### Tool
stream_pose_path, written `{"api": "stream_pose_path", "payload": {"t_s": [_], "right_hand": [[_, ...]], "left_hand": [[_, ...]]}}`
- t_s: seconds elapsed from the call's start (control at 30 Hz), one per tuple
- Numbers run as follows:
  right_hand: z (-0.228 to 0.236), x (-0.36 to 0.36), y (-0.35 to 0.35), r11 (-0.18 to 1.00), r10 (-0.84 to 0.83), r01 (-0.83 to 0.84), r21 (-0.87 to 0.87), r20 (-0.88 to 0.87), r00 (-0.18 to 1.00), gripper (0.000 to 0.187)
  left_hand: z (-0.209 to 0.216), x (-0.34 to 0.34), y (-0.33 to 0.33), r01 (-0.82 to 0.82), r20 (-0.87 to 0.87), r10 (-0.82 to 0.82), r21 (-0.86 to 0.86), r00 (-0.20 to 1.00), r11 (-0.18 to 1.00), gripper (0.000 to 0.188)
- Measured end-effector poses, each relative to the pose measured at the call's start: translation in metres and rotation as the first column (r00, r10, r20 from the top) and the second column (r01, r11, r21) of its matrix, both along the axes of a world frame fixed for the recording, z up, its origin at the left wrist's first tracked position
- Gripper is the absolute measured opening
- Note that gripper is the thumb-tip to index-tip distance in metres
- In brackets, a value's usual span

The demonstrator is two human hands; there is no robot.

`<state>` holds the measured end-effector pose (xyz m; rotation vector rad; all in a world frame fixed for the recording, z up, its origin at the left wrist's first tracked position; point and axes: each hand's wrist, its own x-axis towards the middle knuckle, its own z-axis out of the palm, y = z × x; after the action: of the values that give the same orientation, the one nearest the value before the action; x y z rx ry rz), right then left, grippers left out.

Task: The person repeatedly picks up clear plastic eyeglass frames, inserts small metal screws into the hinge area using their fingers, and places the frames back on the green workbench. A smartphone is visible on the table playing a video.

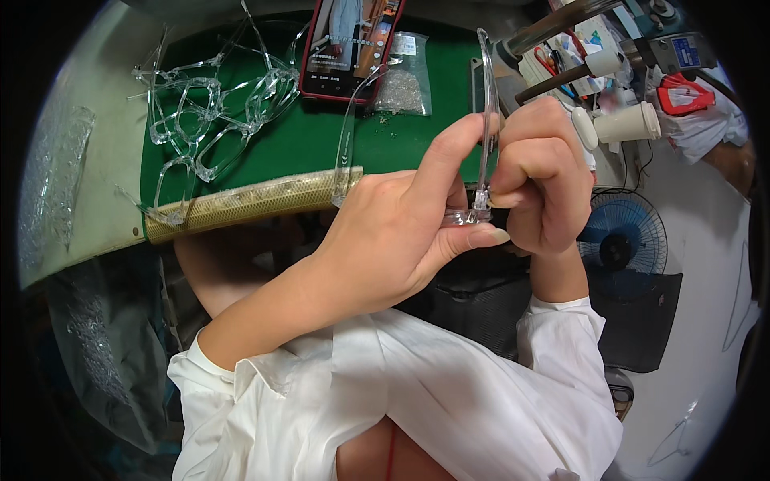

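Observation:
A clear plastic eyeglass frame [484, 148] is gripped at its front corner by my left hand [385, 224], with the thumb below and the fingers above. One temple stands up between my two hands; the other temple rises left of my left hand. Close against the hinge corner, my right hand [549, 172] is closed, its fingers curled and the tips pinched together. Whatever sits between those fingertips is too small or hidden to make out. Under the frame, the lenses' area is covered by my left hand.
Several clear eyeglass frames [204, 120] lie heaped on the green mat [437, 136] at the left. Behind are a red-cased phone [345, 56] and a clear bag [403, 84] of tiny metal parts, with loose bits nearby. A bench machine [577, 72], white cup [634, 124] and blue fan [622, 236] stand right.

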<state>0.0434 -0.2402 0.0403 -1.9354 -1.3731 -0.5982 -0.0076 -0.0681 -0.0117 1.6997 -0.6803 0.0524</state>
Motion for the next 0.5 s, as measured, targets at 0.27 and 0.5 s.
{"api": "stream_pose_path", "payload": {"t_s": [0.27, 0.5], "right_hand": [[-0.0029, 0.0034, -0.0018, 0.999, 0.027, -0.025, 0.034, -0.068, 0.997, 0.018], [-0.0066, 0.0033, -0.0034, 0.996, 0.032, -0.021, 0.086, -0.132, 0.991, 0.021]], "left_hand": [[-0.0010, 0.0000, -0.0003, -0.056, 0.058, 0.053, 0.060, 0.997, 0.997, 0.073], [0.0017, 0.0000, -0.0001, 0.002, -0.023, -0.002, -0.001, 1.000, 1.000, 0.072]]}}
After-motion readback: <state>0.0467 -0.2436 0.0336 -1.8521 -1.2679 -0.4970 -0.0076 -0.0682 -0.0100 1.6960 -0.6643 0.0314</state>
